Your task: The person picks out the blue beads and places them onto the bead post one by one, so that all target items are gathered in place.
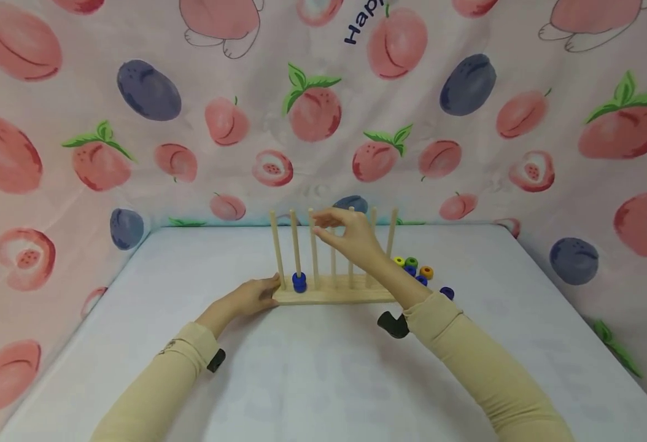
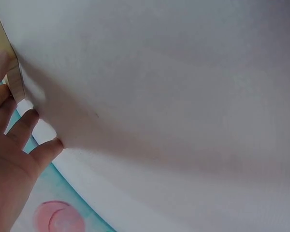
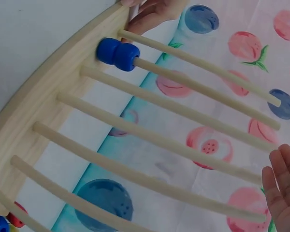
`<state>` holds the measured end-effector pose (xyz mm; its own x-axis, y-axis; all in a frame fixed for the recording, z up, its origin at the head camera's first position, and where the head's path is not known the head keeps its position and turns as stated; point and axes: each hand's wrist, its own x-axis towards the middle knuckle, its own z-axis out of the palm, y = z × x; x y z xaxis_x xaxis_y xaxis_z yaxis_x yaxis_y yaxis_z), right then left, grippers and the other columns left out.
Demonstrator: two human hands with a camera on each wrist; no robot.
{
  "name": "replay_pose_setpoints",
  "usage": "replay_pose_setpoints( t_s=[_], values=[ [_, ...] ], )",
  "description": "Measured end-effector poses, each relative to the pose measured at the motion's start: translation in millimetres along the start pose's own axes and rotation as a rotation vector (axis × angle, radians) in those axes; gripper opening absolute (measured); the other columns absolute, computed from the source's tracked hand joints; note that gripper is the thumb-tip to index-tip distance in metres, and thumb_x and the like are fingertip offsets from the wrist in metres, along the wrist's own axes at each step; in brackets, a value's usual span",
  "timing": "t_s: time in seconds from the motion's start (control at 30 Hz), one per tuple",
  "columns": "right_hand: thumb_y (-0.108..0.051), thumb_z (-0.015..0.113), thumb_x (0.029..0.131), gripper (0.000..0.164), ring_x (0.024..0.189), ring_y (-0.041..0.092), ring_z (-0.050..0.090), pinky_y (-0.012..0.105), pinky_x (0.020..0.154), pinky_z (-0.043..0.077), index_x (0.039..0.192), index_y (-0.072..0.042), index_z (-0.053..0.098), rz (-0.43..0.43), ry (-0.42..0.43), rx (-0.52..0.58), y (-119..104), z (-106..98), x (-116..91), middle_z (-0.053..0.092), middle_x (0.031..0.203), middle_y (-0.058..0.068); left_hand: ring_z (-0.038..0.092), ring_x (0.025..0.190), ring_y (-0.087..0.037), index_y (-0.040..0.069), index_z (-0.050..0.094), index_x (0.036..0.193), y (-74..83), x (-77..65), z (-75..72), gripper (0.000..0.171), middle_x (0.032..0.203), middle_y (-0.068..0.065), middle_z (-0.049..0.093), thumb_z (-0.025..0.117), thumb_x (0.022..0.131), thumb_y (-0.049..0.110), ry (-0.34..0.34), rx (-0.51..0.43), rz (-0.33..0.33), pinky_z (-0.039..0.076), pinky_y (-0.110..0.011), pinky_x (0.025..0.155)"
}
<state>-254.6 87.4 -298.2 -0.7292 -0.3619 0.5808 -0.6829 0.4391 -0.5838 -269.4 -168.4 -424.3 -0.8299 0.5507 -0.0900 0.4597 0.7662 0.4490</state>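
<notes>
A pale pink cloth backdrop [image 1: 257,86] printed with fruit closes off the space behind and beside a white tabletop [image 1: 312,374]. On that surface, toward its far edge, stands a wooden rack [image 1: 334,298] with seven upright pegs. Two blue beads [image 1: 299,282] sit stacked on the second peg from the left, down at the base. The left hand [image 1: 251,296] grips the rack's left end, its outer fingers spread against the tabletop. The right hand [image 1: 353,234] is raised by the top of the third peg, fingers loosely parted, with nothing visible between them. Loose beads [image 1: 426,272] in yellow, green, blue and orange lie beyond the right forearm, near the rack's right end; a red one shows from the right wrist. Soft shadows fall across the white surface. The backdrop carries peaches, dark plums and partial lettering, with a turquoise tint along the table's far edge.
</notes>
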Motion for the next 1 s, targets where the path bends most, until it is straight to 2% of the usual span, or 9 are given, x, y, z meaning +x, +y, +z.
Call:
replay_pose_setpoints(
  t_s=[0.07,0.13,0.2,0.33,0.6,0.87,1.0],
  values=[
    [-0.012,0.068,0.086,0.026,0.094,0.027,0.067,0.045,0.099,0.048,0.110,0.000,0.066,0.015,0.003,0.001,2.3,-2.2,-2.9,0.071,0.104,0.016,0.036,0.133,-0.043,-0.006,0.041,0.137,-1.0,-0.1,-1.7,0.055,0.146,-0.023,0.034,0.061,0.092,0.018,0.002,0.006,0.007,0.029,-0.053,0.112],
    [-0.012,0.068,0.087,0.026,0.095,0.027,0.067,0.039,0.089,0.055,0.109,0.001,0.066,0.032,0.001,0.005,4.6,-4.2,-6.4,0.070,0.106,0.017,0.035,0.134,-0.042,-0.006,0.042,0.137,-1.9,-0.2,-2.2,0.054,0.147,-0.022,0.034,0.060,0.092,0.018,-0.002,-0.001,0.005,0.029,-0.053,0.113],
    [-0.011,0.068,0.086,0.026,0.095,0.028,0.066,0.036,0.086,0.056,0.108,0.002,0.066,0.047,-0.003,0.017,7.3,-6.8,-10.8,0.069,0.107,0.018,0.035,0.134,-0.042,-0.005,0.041,0.137,-2.8,-0.4,-1.8,0.055,0.147,-0.022,0.033,0.061,0.092,0.018,-0.011,-0.012,0.001,0.028,-0.053,0.113],
    [-0.008,0.068,0.085,0.026,0.096,0.028,0.066,0.036,0.086,0.057,0.109,0.003,0.065,0.069,-0.003,0.051,14.4,-14.1,-21.6,0.069,0.107,0.017,0.035,0.134,-0.043,-0.005,0.040,0.138,-3.9,-0.8,0.4,0.056,0.147,-0.022,0.033,0.060,0.092,0.018,-0.022,-0.012,0.005,0.029,-0.054,0.113],
    [-0.005,0.068,0.085,0.027,0.093,0.029,0.067,0.032,0.082,0.058,0.110,0.003,0.065,0.084,-0.005,0.115,30.8,-29.7,-40.1,0.069,0.106,0.018,0.037,0.132,-0.043,-0.006,0.042,0.136,-3.3,-0.1,-0.7,0.054,0.146,-0.023,0.035,0.061,0.092,0.018,-0.003,0.017,0.030,0.030,-0.054,0.111],
    [-0.004,0.068,0.085,0.027,0.093,0.029,0.067,0.022,0.081,0.057,0.110,0.004,0.065,0.114,-0.025,0.099,48.5,-39.5,-55.0,0.069,0.106,0.019,0.038,0.132,-0.044,-0.006,0.043,0.136,0.4,1.8,-3.2,0.055,0.145,-0.023,0.036,0.061,0.092,0.019,-0.009,0.021,0.038,0.031,-0.054,0.111],
    [-0.006,0.068,0.085,0.027,0.094,0.028,0.066,0.025,0.082,0.057,0.110,0.002,0.066,0.133,-0.039,0.090,51.8,-44.2,-61.6,0.069,0.109,0.018,0.038,0.132,-0.043,-0.005,0.043,0.137,-0.4,0.8,-2.6,0.054,0.146,-0.022,0.036,0.061,0.092,0.019,-0.014,0.017,0.029,0.031,-0.054,0.111]
  ],
)
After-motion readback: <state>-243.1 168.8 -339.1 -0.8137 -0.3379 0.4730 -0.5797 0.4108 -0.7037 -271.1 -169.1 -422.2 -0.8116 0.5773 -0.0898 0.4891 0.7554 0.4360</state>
